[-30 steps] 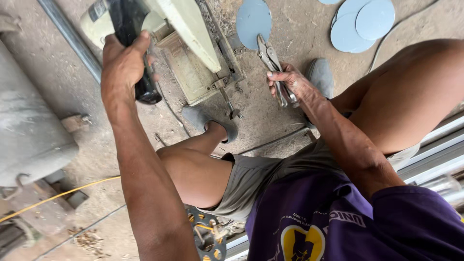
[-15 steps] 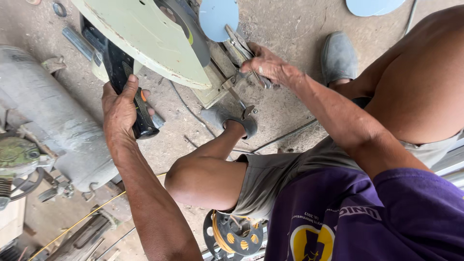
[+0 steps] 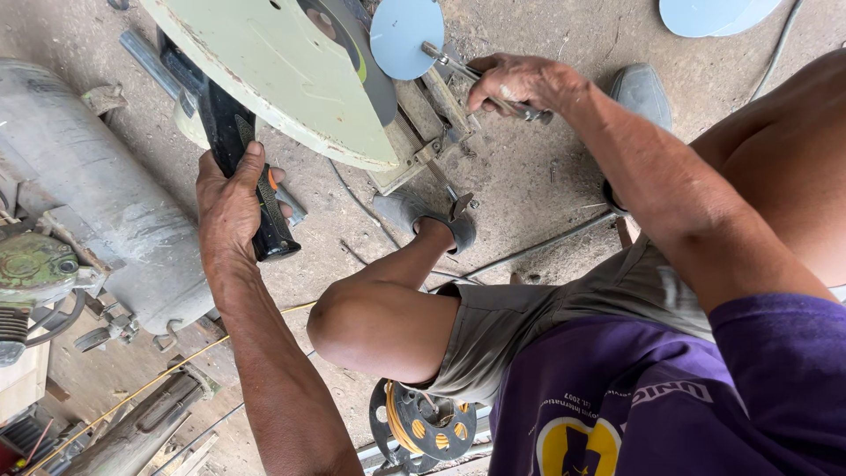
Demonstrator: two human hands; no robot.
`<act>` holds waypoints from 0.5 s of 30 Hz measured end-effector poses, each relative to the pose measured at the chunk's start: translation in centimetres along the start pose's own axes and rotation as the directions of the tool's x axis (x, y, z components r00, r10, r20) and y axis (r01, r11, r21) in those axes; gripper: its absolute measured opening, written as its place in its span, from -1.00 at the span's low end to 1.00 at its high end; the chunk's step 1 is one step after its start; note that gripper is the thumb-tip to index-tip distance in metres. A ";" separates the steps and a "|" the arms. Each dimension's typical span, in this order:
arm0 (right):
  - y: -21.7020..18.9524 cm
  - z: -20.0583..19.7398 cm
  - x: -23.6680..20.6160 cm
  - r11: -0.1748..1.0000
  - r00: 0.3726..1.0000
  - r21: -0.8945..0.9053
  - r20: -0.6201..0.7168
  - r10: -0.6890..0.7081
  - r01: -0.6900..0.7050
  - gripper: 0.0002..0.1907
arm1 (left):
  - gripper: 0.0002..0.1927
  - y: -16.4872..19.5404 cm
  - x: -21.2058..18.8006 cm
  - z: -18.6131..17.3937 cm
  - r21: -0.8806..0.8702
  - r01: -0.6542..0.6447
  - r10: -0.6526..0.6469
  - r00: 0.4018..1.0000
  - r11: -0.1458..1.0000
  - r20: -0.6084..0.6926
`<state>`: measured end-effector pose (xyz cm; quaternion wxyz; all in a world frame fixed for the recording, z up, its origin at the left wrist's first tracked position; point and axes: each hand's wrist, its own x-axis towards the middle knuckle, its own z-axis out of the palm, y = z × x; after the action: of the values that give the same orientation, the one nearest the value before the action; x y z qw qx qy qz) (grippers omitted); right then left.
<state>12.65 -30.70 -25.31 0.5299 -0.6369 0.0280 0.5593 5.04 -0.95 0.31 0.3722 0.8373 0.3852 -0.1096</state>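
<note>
1. Left hand (image 3: 231, 204), left of centre: closed fully around the black handle (image 3: 236, 150) of a chop saw; thumb laid along the grip, beside an orange trigger part.
2. Chop saw blade guard (image 3: 264, 70), upper left: pale green, broad, curved; dark cutting disc (image 3: 339, 40) showing at its upper right edge. Raised over the saw base, not yet down on the work.
3. Right hand (image 3: 520, 81), upper centre: clenched tight on the handles of locking pliers (image 3: 480, 84).
4. Locking pliers: nose pointing to upper left, clamped on the rim of a pale blue metal disc (image 3: 406, 37).
5. Pale blue metal disc: top centre, held just beside the cutting disc, over the saw's vise and base (image 3: 423, 145); whether it touches the blade cannot be told.
6. Further blue discs (image 3: 718, 13): top right, on the floor, well apart.
7. Grey compressor tank (image 3: 97, 203): left edge, with green motor part below.
8. Cable reel (image 3: 423, 423): bottom centre, under the bent knee.
9. Grey shoe (image 3: 423, 216): centre, just below the saw base.
10. Handling note, as judgement: keep pliers locked hard and the disc braced against the base before lowering; bring the handle down slowly and evenly; keep right-hand fingers clear of the blade line and the foot back from the base.
</note>
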 end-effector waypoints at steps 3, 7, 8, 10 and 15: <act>0.1 -1.3 -0.5 0.984 1.000 -0.179 -0.007 0.003 -0.004 -0.76 | -0.53 0.0 -0.1 0.0 -0.003 -0.005 0.005 1.000 1.000 0.000; -0.4 -3.4 -1.6 0.951 1.000 -0.308 -0.009 0.015 -0.017 -0.74 | -0.51 -0.2 -0.1 0.0 -0.017 -0.025 0.025 1.000 1.000 -0.006; -0.8 -4.0 -1.9 0.939 1.000 -0.345 -0.002 0.013 -0.013 -0.70 | -0.50 -0.2 -0.2 0.0 -0.025 -0.030 0.030 1.000 0.999 0.000; -1.3 -4.9 -2.5 0.902 1.000 -0.431 -0.006 -0.030 0.025 -0.64 | -0.49 -0.2 -0.3 -0.1 -0.039 -0.038 0.038 0.999 0.999 0.013; -0.6 -4.3 -3.2 0.947 0.991 -0.317 -0.102 -0.092 0.055 -0.60 | -0.50 0.2 -0.8 0.0 -0.005 0.009 -0.009 1.000 1.000 -0.024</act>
<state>14.82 -35.25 -23.35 0.4399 -0.7449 -0.0542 0.4986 4.68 -1.49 0.76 0.3688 0.8359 0.3939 -0.1002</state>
